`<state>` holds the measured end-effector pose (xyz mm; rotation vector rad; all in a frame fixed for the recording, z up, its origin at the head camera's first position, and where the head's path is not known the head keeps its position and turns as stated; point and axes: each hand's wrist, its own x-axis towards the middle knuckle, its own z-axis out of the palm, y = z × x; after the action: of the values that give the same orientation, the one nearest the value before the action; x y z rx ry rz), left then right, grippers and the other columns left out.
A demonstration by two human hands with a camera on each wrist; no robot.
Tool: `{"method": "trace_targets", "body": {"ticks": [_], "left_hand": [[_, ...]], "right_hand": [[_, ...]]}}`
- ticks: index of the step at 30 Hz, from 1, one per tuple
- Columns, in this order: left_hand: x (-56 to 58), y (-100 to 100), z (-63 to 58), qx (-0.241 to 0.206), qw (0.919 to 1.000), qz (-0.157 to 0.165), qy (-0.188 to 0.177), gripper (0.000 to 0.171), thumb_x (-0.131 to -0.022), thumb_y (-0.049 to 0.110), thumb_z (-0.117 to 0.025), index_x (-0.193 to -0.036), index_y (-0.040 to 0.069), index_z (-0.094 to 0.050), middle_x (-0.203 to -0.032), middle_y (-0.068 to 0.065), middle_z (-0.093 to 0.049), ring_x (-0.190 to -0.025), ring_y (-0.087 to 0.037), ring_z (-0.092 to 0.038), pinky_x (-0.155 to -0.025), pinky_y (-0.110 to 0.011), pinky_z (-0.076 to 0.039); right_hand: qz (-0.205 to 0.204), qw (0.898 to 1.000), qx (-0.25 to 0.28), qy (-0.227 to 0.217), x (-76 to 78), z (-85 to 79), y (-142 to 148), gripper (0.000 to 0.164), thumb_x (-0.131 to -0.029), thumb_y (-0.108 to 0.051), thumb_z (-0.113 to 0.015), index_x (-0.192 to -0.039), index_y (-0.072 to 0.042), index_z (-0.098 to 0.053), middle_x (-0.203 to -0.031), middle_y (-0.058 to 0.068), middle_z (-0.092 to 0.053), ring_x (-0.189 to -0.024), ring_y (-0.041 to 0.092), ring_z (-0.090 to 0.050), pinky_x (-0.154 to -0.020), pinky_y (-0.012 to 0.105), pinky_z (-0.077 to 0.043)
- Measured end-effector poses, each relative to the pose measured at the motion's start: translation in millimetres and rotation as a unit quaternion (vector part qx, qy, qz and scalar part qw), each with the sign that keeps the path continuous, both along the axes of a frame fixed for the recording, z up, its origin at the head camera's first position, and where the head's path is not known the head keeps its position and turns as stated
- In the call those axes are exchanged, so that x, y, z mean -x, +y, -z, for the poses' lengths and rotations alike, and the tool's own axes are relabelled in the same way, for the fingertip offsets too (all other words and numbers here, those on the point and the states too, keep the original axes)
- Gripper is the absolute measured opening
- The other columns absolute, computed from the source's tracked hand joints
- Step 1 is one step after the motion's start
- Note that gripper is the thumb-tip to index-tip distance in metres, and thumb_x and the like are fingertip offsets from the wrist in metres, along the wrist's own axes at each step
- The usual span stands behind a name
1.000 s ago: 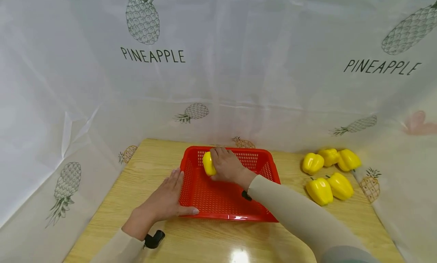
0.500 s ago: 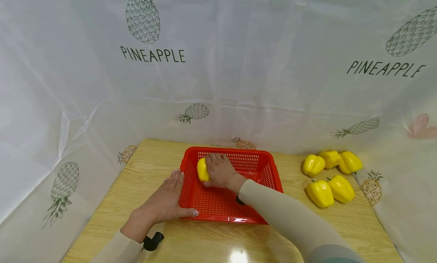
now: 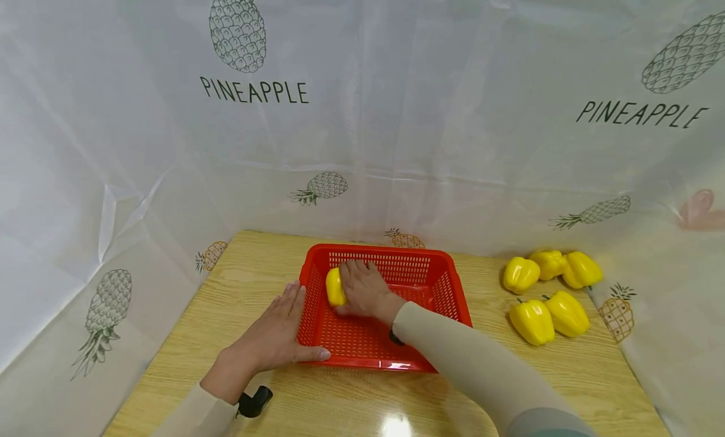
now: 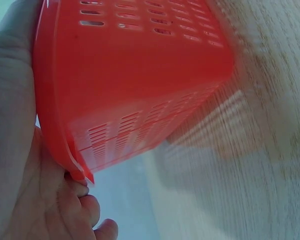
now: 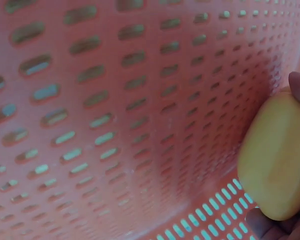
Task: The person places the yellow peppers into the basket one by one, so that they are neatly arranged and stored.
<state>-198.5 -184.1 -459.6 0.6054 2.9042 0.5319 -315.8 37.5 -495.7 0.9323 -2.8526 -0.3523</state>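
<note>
My right hand (image 3: 365,290) grips a yellow bell pepper (image 3: 335,288) inside the red plastic basket (image 3: 391,363), toward its left side. In the right wrist view, the thumb and fingertips hold the pepper (image 5: 275,160) from both ends, close over the perforated basket floor (image 5: 115,125). At the basket's left end rests my left hand (image 3: 274,330), fingers straight along the outside of the rim and thumb on the front left corner. Up close in the left wrist view, this hand (image 4: 40,190) lies against the basket's rim and outer wall (image 4: 140,65).
On the right of the wooden table (image 3: 238,286) lie several more yellow bell peppers, three at the back (image 3: 521,274) and two nearer (image 3: 532,322). A white sheet (image 3: 362,141) printed with pineapples hangs behind the table and along both sides.
My right hand has moved left and toward me inside the basket, carrying the bell pepper lower. The left hand has stayed on the basket's left end.
</note>
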Motion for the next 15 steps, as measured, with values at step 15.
{"method": "trace_targets", "body": {"ticks": [15], "left_hand": [[0.4, -0.1, 0.8, -0.001, 1.0000, 0.001, -0.001, 0.138, -0.077, 0.088, -0.067, -0.164, -0.009, -0.019, -0.173, -0.029, -0.016, -0.162, -0.044, -0.015, -0.129, -0.060, -0.023]], "right_hand": [[0.012, 1.000, 0.018, -0.009, -2.8, 1.6, 0.8, 0.090, -0.086, -0.079, -0.063, -0.141, -0.011, -0.045, -0.123, 0.006, -0.056, -0.111, 0.023, -0.056, -0.102, 0.043, -0.053]]}}
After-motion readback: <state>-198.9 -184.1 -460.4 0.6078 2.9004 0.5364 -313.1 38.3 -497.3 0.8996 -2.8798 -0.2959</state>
